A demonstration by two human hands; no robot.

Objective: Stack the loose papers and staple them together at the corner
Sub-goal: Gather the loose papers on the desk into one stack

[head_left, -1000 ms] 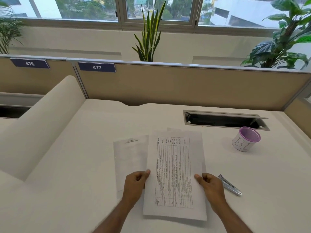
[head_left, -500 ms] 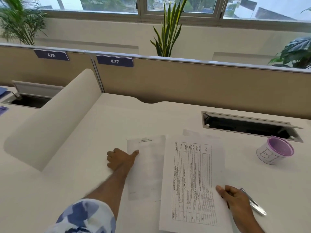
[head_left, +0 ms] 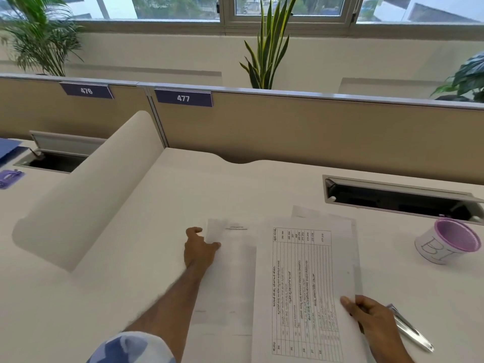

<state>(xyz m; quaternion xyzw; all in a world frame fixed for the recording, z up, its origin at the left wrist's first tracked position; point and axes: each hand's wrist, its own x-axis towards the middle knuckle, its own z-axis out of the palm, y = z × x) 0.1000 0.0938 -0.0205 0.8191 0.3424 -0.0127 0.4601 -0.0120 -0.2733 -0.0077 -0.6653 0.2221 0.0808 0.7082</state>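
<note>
A printed sheet with a table [head_left: 305,289] lies on the white desk [head_left: 146,297], on top of other sheets whose edges show behind it. A second, mostly blank sheet [head_left: 230,271] lies to its left, partly under it. My left hand [head_left: 200,248] pinches that sheet's upper left edge, thumb on top. My right hand [head_left: 372,318] grips the right edge of the table sheet near its lower corner. A silver stapler [head_left: 410,328] lies on the desk just right of my right hand, partly hidden by it.
A white cup with a purple rim [head_left: 449,241] stands at the right. An open cable tray [head_left: 398,197] sits behind the papers. A curved white divider [head_left: 86,195] rises on the left. A beige partition [head_left: 314,132] closes the back.
My left hand has gone from the table sheet's lower left edge up to the blank sheet's top left edge and now pinches it. The view has tilted down and left.
</note>
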